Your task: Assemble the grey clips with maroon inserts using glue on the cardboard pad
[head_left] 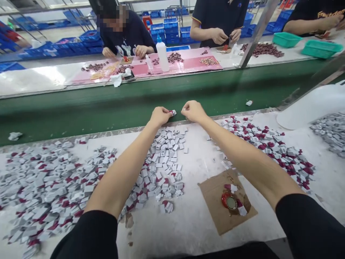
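My left hand [161,116] pinches a small white and maroon plastic piece [173,112] above the near edge of the green belt. A short gap to its right, my right hand [193,111] is closed, fingertips together on a tiny white piece [183,109] too small to make out. Below my hands lies a spread of loose white and grey pieces [167,147], some with maroon parts. On a brown cardboard square [215,205] at the lower right sit a round red dish [229,201] with a pale centre and a couple of white and maroon pieces.
Large heaps of white, grey and maroon pieces [54,180] cover the left; another heap [269,144] lies right. A white container [312,106] lies beyond it. Across the green belt [107,111], co-workers handle small parts by a white bottle [162,55] and green trays [320,48].
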`<state>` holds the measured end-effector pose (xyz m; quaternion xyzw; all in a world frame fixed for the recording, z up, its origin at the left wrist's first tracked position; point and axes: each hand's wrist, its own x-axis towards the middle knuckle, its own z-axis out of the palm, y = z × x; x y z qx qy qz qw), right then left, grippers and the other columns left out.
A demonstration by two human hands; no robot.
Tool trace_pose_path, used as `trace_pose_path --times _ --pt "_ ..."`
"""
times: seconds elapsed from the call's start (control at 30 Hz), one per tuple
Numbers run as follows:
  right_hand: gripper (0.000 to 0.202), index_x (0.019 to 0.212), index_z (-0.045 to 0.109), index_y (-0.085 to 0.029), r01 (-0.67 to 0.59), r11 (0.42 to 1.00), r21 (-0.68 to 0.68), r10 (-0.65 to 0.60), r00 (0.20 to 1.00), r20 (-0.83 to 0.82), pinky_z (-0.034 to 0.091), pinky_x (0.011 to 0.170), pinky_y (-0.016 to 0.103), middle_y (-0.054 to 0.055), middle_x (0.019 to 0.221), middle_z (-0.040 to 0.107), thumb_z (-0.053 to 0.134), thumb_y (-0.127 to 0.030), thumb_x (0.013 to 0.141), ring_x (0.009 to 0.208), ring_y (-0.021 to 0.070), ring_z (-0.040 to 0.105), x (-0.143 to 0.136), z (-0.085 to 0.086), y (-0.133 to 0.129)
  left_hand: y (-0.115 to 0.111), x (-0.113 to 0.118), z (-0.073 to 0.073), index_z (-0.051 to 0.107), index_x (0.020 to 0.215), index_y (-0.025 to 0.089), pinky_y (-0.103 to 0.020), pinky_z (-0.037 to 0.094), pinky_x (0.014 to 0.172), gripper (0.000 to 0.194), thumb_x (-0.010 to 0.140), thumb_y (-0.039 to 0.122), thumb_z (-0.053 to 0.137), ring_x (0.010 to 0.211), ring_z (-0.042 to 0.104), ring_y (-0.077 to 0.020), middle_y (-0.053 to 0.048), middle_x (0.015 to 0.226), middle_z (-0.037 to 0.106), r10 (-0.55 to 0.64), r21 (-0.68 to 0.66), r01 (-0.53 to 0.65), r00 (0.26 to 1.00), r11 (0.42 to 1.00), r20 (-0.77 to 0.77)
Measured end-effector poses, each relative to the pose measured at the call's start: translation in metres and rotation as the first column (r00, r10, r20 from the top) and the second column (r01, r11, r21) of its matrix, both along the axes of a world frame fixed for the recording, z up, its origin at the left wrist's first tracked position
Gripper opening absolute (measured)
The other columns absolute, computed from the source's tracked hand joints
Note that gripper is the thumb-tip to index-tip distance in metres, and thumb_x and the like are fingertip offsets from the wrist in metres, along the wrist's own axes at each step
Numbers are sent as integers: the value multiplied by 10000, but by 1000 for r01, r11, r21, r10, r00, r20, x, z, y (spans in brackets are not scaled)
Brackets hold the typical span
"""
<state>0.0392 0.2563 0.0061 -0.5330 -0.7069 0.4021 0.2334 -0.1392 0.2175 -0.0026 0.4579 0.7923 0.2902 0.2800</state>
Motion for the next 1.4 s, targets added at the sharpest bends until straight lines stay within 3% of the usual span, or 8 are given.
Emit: trace_pose_path --times 0.1,0.23,0.43,0.77,1.03,1.13,1.23,1.4 --pt "47 1073 777 -209 61 997 -56 -69 983 -169 693 730 342 102 1091 861 771 -246 1045 859 219 838 38 7 -1 5 14 5 708 806 215 -358 595 843 216 789 204 924 863 749 -262 -67 885 794 -66 28 64 996 998 54" --pt "254 1073 795 -265 118 989 -92 -146 904 -403 685 736 324 66 1146 868 892 -477 970 825 168 791 96 17 -22 -7 45 27 749 1041 213 -351 595 962 238 835 207 869 1072 758 -267 -94 1194 812 -229 129 214 967 968 109" --pt "421 1045 812 -264 95 986 -138 -164 717 -677 700 836 384 63 1054 856 983 -586 835 901 212 819 148 23 -84 -66 102 62 699 1373 205 -489 514 1199 515 877 279 817 1389 634 -364 -173 1547 625 -535 358 512 844 781 -38" --pt "447 997 796 -240 146 989 1 -108 734 -670 716 762 369 29 931 832 1020 -576 805 847 213 817 177 29 -168 -132 147 66 750 1216 192 -357 621 993 193 1033 251 738 1063 784 -210 -82 1183 837 -784 548 631 616 549 76" --pt "67 1024 877 -274 -55 954 296 152 937 -315 636 809 374 40 983 850 850 -214 1011 911 221 786 208 37 -240 -188 133 63 611 1363 246 -349 647 930 373 1037 292 786 1070 816 -225 -67 1179 829 -844 351 774 427 526 324" --pt "143 1039 874 -294 -23 949 314 118 951 -287 617 785 364 27 966 848 824 -162 1023 890 212 778 218 36 -263 -203 115 57 657 1354 241 -413 614 998 280 1089 319 702 1122 774 -258 -98 1292 794 -805 220 784 593 580 11" --pt "137 1062 880 -324 101 958 267 -13 950 -311 638 837 364 23 1020 860 850 -195 1024 940 222 792 237 29 -287 -220 91 46 698 1151 217 -470 590 990 129 1062 309 681 1140 732 -330 -126 1218 752 -583 29 636 723 771 -370" --pt "112 1055 895 -328 239 959 153 -178 927 -331 672 809 342 31 1015 861 878 -230 1004 928 234 801 255 10 -315 -249 78 26 699 982 222 -508 591 928 218 1038 433 703 1032 723 -381 -135 1059 740 -467 -206 433 674 877 -572"
